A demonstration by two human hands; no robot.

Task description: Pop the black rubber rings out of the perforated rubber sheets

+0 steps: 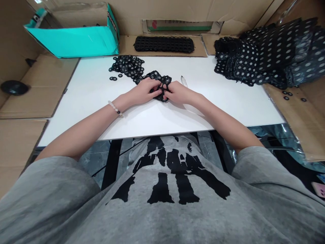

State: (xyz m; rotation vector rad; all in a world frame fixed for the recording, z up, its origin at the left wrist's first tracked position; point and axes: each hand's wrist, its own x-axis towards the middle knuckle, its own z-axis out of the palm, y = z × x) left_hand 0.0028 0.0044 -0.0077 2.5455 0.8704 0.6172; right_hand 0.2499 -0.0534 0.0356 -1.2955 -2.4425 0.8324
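A black sheet with round holes and rings is bunched up between my two hands over the white table. My left hand, with a beaded bracelet at the wrist, has its fingers closed on the sheet's left part. From the right, my right hand pinches the same sheet, and the fingertips of both hands almost meet. Behind my left hand lies a pile of small black rings with pale centres, a few of them loose at its front. A clear pen-like tool rests just behind my right hand.
A turquoise box stands at the back left. A folded black mesh lies on the cardboard ledge at the back. Stacked black dotted sheets fill the back right, with several loose rings beside them. A black round object sits far left.
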